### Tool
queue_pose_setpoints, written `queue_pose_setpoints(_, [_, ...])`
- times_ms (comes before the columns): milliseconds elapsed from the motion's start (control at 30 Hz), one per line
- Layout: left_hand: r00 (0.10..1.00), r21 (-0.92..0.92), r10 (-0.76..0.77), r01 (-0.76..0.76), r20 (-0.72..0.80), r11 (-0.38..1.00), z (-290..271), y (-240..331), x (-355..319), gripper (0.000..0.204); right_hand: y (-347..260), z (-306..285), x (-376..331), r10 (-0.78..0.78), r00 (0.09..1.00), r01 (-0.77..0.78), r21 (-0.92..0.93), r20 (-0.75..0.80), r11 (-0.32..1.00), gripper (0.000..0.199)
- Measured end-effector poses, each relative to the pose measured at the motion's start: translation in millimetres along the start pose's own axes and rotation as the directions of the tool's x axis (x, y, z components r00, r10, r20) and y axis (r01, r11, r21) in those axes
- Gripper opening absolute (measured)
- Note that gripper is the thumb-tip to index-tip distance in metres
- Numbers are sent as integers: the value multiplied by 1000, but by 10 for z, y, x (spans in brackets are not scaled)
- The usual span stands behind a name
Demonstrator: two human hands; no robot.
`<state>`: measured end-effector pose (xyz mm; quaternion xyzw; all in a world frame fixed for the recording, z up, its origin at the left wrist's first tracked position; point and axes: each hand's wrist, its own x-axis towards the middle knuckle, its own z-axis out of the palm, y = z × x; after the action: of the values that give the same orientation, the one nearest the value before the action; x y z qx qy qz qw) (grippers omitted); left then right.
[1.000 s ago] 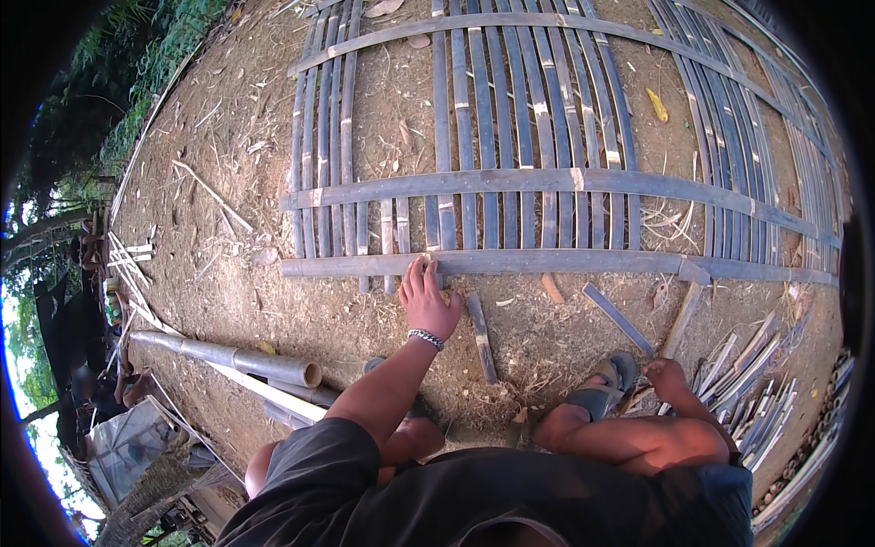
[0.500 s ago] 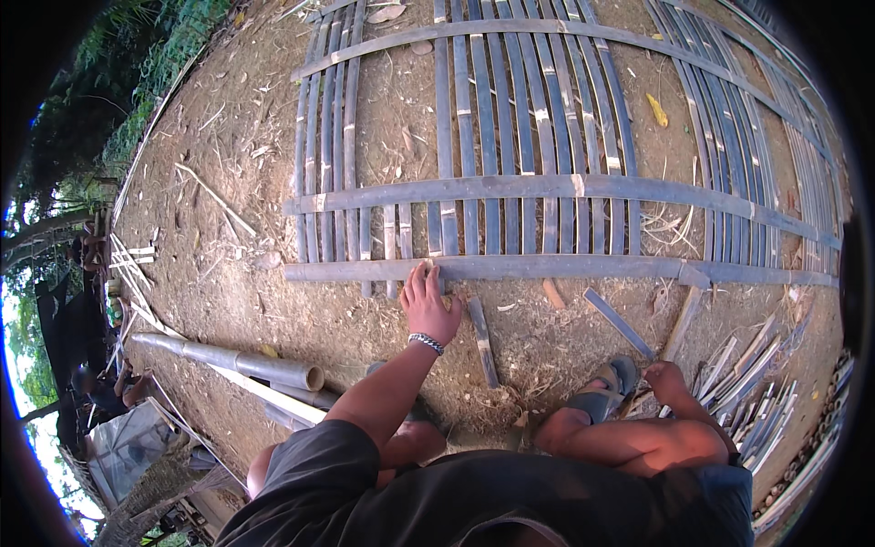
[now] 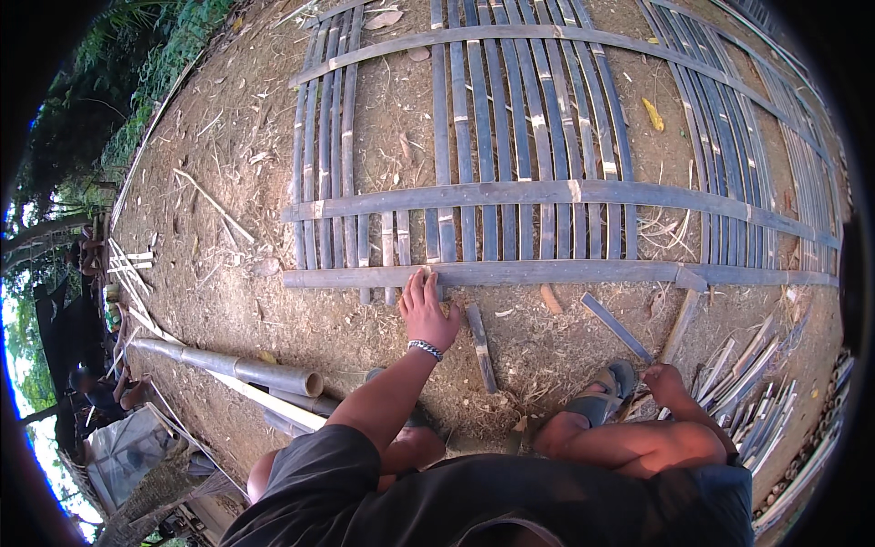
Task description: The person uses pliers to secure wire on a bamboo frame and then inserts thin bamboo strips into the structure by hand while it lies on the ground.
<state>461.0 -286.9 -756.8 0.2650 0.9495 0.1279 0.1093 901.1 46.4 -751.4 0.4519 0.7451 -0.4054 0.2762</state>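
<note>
My left hand (image 3: pixel 428 314), palm down with its fingers stretched out and thumb apart, rests its fingertips on the nearest bamboo crosspiece (image 3: pixel 547 273). That long, flat, grey strip runs across the near ends of several upright bamboo slats (image 3: pixel 479 137), which lie on the ground as a lattice panel. A short dark bamboo piece (image 3: pixel 481 348) lies just right of this hand. My right hand (image 3: pixel 664 383) is curled closed beside my right sandal (image 3: pixel 604 392). Whether its fingers hold anything is hidden. Another loose bamboo piece (image 3: pixel 616 326) lies ahead of it.
Thick bamboo poles (image 3: pixel 264 371) lie at the left. Split bamboo strips (image 3: pixel 747 392) are heaped at the right. Two more crosspieces (image 3: pixel 365 203) span the panel farther out. A person (image 3: pixel 102 387) sits at the far left, near a grey sheet (image 3: pixel 128 451). Shavings litter the dirt ground.
The panel appears slightly lower in the picture, as if the view tipped a little. My left hand stays on the crosspiece, and my right hand stays closed by the sandal.
</note>
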Motion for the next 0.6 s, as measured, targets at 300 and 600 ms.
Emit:
queue_pose_setpoints(300, [998, 6, 46, -46, -35, 999, 59, -24, 8, 76, 507, 129, 204, -516, 840, 523, -506, 169, 686, 26])
queue_pose_setpoints(600, [993, 63, 94, -90, -64, 994, 93, -5, 13, 76, 202, -66, -234, 178, 961, -186, -22, -214, 982, 22])
